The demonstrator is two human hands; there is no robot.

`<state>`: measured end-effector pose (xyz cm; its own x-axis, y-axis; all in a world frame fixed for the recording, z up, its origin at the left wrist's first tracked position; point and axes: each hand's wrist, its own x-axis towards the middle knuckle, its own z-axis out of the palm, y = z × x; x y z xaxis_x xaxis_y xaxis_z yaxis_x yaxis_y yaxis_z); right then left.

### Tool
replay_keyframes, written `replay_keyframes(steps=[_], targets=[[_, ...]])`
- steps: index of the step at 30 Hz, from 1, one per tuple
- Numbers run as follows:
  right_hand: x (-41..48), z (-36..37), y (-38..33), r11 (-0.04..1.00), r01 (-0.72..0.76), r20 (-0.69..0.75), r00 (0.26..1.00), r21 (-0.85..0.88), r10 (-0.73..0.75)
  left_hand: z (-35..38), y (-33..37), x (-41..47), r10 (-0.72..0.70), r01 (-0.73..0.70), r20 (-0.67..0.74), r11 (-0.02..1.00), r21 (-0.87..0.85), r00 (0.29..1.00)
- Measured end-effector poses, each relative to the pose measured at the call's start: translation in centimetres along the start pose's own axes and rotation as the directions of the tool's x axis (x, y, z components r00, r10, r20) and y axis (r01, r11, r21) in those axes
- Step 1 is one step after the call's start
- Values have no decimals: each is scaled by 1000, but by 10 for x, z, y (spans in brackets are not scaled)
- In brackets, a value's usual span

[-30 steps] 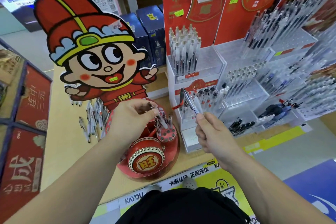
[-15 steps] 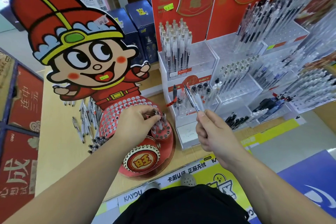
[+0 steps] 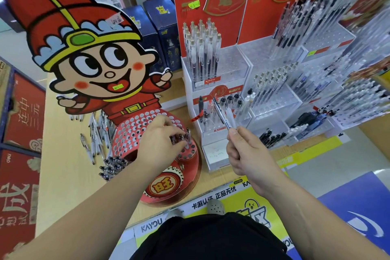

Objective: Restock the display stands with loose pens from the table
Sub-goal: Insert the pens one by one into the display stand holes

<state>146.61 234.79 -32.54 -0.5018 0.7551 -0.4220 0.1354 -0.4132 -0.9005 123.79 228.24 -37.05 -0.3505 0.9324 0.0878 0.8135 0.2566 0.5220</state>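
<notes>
L hand (image 3: 157, 143) fingers curl round upright pens (image 3: 185, 136) in red stand (image 3: 135, 133). R hand (image 3: 247, 152) fingers pinch held pens (image 3: 223, 116). Loose pens (image 3: 95, 143) on counter (image 3: 63, 175), left of L fingers.

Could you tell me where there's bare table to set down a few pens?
Bare tabletop lies between the red boxes and the loose pens. It is crowded around the red holed stand and the acrylic pen racks.
</notes>
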Motion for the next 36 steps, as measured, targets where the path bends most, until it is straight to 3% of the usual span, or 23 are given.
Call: replay_keyframes(steps=[16,19,21,22,25,29,32,36], targets=[[-2,-2,6,1000,-19,33,999,-1,19,2,2,6,0,0,-23,1000,16,1000],[-3,0,3,1000,-3,70,998,1,3,-14,18,1,-15,6,-121,997,-78,993],[-3,3,-1,1000,17,104,994,-10,-16,-29,40,-3,-65,41,-97,972,-231,993],[-3,6,-2,999,30,124,992,-19,-28,-36,53,-4,-113,88,-49,928,-362,992],[-3,16,-8,993,97,177,981,-70,-83,-49,83,-1,-256,246,98,649,-720,962],[-4,23,-14,990,118,221,970,-76,-98,-55,88,4,-315,299,169,428,-853,934],[-3,21,-15,999,48,274,961,-2,-45,-58,86,2,-251,283,204,336,-898,946],[-1,19,-13,995,-58,340,940,76,29,-58,80,-1,-184,245,192,335,-910,964]])
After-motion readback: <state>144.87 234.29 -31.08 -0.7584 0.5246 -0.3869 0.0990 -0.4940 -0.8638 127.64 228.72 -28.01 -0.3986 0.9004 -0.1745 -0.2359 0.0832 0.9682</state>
